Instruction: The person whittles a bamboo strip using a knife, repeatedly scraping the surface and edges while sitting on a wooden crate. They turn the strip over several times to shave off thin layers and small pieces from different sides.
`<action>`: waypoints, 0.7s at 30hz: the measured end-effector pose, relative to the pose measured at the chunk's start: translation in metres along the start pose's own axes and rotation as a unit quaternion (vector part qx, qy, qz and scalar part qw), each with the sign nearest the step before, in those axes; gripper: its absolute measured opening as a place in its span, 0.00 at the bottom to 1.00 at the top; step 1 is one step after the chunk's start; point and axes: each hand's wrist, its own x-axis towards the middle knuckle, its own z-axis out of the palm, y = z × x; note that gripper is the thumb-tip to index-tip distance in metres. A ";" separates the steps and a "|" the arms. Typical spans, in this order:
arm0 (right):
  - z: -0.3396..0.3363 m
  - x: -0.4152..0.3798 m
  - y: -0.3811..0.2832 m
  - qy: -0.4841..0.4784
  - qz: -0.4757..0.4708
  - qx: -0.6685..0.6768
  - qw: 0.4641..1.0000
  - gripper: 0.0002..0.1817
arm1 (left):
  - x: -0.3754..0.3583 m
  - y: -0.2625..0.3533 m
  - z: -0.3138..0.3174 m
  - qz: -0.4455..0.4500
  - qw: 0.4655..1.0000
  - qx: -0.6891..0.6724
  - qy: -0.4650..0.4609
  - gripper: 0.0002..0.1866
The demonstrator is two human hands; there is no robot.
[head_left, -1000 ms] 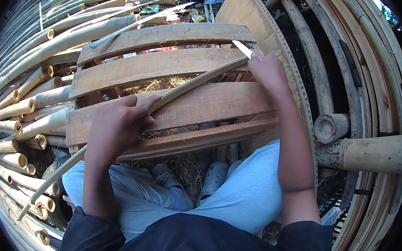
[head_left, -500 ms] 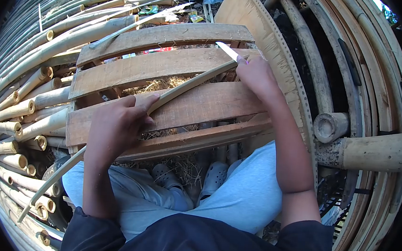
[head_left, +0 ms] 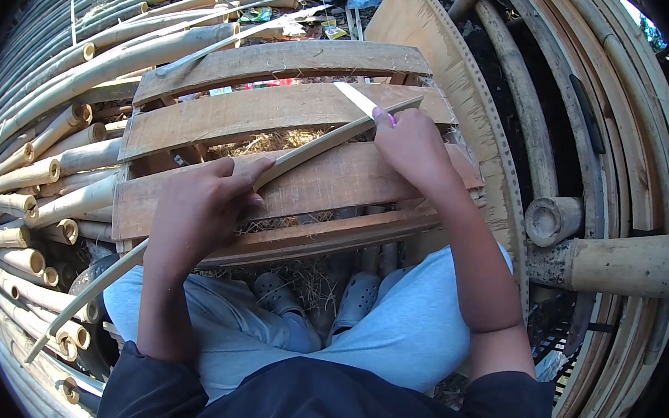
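A long, thin bamboo strip (head_left: pixel 316 146) runs diagonally over a slatted wooden crate (head_left: pixel 224 115), its lower end reaching past the crate at the left. My left hand (head_left: pixel 205 207) is closed around the strip near its middle, thumb and forefinger along it. In my right hand (head_left: pixel 414 146) is a knife (head_left: pixel 356 99) with a pale blade and a purple handle, mostly covered by the fingers. The blade points up and left and crosses the strip close to its upper end.
Stacked bamboo poles (head_left: pixel 46 178) fill the left side. A curved plywood sheet (head_left: pixel 455 77) leans at the crate's right, beside thick bamboo poles (head_left: pixel 625 262) and long planks. Straw (head_left: pixel 269 142) shows between the slats. A loose split strip (head_left: pixel 238 38) lies behind the crate.
My right hand with the knife has moved slightly left and down along the strip, so more of the strip's upper end shows beyond it. My left hand keeps its hold, nearly still.
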 end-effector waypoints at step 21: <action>-0.013 -0.013 0.043 0.116 -0.248 -0.047 0.961 0.15 | -0.003 0.005 -0.015 0.070 0.996 0.064 -0.002 0.29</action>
